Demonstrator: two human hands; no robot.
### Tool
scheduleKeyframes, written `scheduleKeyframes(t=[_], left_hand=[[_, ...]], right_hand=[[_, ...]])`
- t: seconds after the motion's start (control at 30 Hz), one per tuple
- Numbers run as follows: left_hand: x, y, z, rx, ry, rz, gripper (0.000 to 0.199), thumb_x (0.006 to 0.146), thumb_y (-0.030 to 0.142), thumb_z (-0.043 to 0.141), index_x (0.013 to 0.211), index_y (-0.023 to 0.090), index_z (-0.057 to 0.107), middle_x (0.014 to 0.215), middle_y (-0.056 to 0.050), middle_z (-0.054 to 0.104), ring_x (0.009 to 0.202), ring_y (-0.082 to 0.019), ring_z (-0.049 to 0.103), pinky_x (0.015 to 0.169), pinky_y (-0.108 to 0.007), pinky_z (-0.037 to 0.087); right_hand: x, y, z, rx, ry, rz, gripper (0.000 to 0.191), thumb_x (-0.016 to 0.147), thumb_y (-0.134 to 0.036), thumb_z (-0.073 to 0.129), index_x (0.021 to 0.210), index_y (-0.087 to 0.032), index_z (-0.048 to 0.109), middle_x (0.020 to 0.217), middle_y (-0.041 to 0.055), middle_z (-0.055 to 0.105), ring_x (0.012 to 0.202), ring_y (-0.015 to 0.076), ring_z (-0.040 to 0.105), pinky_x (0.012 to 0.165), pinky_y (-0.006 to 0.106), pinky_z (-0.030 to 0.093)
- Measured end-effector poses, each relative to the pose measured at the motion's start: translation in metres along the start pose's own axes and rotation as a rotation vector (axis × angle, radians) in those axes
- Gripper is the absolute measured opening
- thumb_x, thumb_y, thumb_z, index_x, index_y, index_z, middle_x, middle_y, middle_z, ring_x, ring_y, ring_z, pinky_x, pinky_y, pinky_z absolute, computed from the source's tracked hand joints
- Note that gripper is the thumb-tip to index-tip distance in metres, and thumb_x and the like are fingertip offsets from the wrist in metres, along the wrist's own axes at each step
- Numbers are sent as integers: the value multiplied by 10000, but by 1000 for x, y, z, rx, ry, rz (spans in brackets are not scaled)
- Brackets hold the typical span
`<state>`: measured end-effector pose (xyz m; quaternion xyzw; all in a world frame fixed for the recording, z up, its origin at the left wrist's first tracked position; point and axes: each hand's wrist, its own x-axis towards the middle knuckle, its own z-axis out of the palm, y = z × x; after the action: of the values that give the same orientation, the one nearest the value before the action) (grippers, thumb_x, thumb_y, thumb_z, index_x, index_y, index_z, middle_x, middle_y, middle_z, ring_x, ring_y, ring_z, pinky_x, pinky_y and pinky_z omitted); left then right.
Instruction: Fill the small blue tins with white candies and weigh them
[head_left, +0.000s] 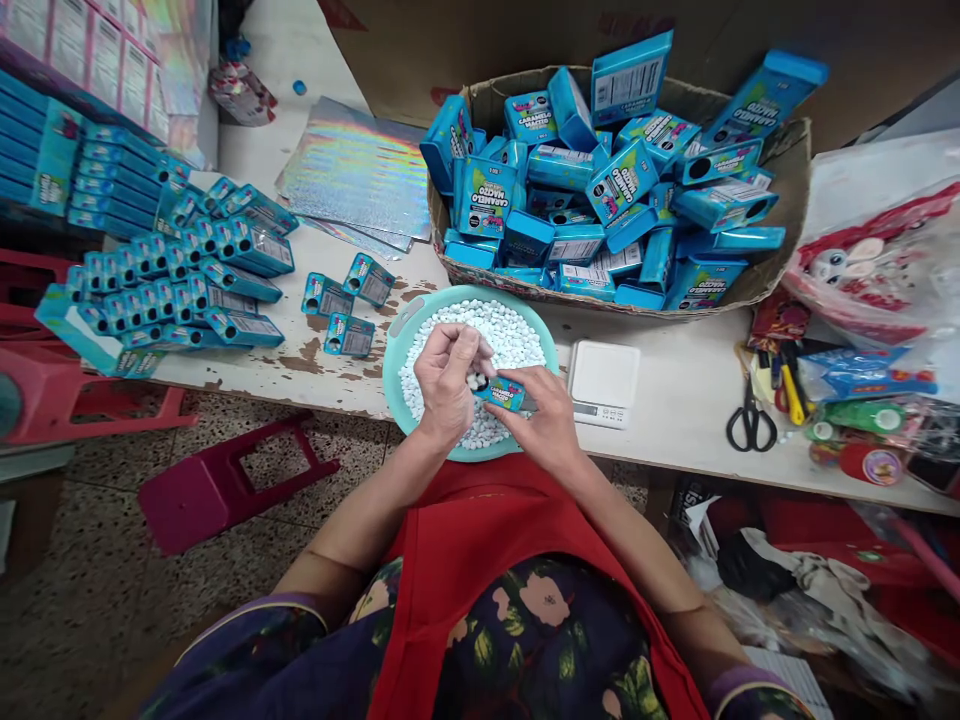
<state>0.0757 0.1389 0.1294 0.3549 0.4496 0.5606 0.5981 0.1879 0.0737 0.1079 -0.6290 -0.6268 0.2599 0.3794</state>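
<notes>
My right hand (546, 412) grips a small blue candy box (507, 394) over the mint-green basin (395, 385). The box lies on its side, its end pointing toward my left hand (444, 378). That hand is closed, with a few white candies (477, 381) showing between its curled fingers at the box's end. Beneath both hands, the basin is filled with small white candies (510, 325). How many candies are inside the box is hidden.
A cardboard carton (791, 200) heaped with blue boxes stands behind the basin. To the right are a white scale (604, 372) and black scissors (751, 425). Rows of small boxes (180, 275) and silvery sheets (360, 165) lie left. A magenta stool (195, 500) is on the floor.
</notes>
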Motion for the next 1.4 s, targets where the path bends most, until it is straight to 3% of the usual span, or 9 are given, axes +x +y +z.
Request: scheduleKeyframes(t=[0.17,0.3,0.47,0.67,0.8,0.93,1.03,1.2,1.4], left_hand=[[6,4,-4,-11,-21,23,277,876,424,601,751,185,541,597,30,553,388,-48,428,376,-185,329],[43,-27,-27,300,-1,140,270,919,442,505,825,202,586,686,-2,606,563,-113,562,510,-235,458],[71,-95,-42,1082,-516,196,273,913,384,507,1037,187,651,1176,-88,622,1133,-235,534,1007,-403,409],[41,-108,-53,1442,-660,242,313,908,454,481,928,191,649,984,-95,614,943,-249,560,823,-362,427],[38,-103,-71,1190,-370,152,257,855,394,542,711,186,589,763,-44,592,766,-187,559,688,-287,407],[41,-87,-71,552,-39,-196,327,762,456,644,635,182,518,597,26,500,516,-103,459,512,-238,362],[34,-56,-58,110,23,-385,331,730,456,673,671,187,489,627,23,512,431,-81,440,366,-214,253],[17,-9,-32,-191,-63,-254,249,749,376,648,709,194,483,644,6,537,531,-108,560,397,-203,400],[18,-7,-26,-150,15,-97,236,773,380,651,753,195,505,671,13,575,668,-131,636,590,-253,544]], right_hand=[[-2,2,-6,20,5,-5,332,797,-336,737,1111,-272,649,1006,44,701,977,236,650,871,412,477],[-15,9,-22,98,83,32,361,778,-328,757,1120,-290,649,1055,47,696,997,230,646,886,412,506],[-25,20,-32,102,102,123,348,773,-305,760,1105,-269,665,1053,53,684,987,219,652,874,393,533],[-23,19,-43,81,159,138,354,765,-324,761,1102,-264,670,1040,52,673,967,221,652,850,388,547],[-17,15,-43,91,164,127,368,750,-334,772,1095,-264,667,1019,56,670,940,230,653,819,398,552],[-9,14,-33,51,119,95,322,785,-346,739,1086,-261,662,999,60,675,926,228,649,812,398,543],[-5,15,-23,11,86,55,317,798,-343,725,1095,-257,651,1002,64,675,938,230,645,810,391,534],[1,10,-3,-63,-20,-33,329,800,-329,725,1102,-235,634,980,71,679,929,243,647,792,393,517],[6,1,9,-71,-74,-37,340,802,-347,723,1115,-252,631,980,60,681,934,239,643,801,386,497]])
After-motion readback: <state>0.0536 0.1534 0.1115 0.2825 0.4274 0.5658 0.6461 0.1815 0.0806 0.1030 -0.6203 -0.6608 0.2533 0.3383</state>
